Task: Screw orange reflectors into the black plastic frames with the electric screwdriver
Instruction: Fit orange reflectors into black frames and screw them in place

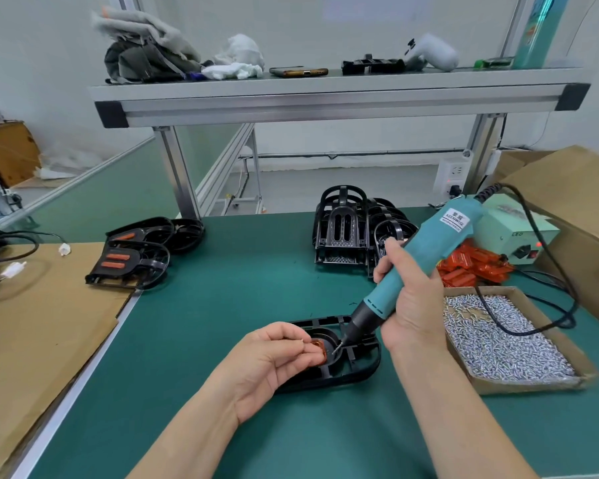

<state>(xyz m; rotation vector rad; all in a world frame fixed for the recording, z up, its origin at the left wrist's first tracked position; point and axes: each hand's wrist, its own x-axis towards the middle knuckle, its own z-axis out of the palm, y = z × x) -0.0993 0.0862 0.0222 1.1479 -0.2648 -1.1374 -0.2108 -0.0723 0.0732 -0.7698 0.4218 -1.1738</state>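
**Supervisor:** What have you got on the feed?

**Me:** The black plastic frame lies flat on the green surface, close in front of me. An orange reflector sits in its recess. My left hand is curled over it, with the fingers pinching the reflector's near end to hold it seated. My right hand is clenched round the electric screwdriver. The tool slants down from the upper right, its bit tip at the reflector's right end.

**Supervisor:** Is the screw in?

**Me:** I cannot tell; the tip is too small to make out. I'd judge this is the driving step for that end.

**Supervisor:** What worries you?

**Me:** Three things. The tool is tilted rather than plumb, so the bit may slip out of the screw head and skid across the reflector or gouge the frame. My left fingertips are just beside the bit, and a slip would land on them. The frame is only steadied through the reflector, so the torque could twist it on the surface.

**Supervisor:** And the cord?

**Me:** The cord loops over the box of screws at my right. A tug as I swing the tool could drag it through the box and scatter screws.

**Supervisor:** Supplies?

**Me:** There's a pile of spare reflectors behind the box and a stack of bare frames beyond my hands. The fitted frames are far left.
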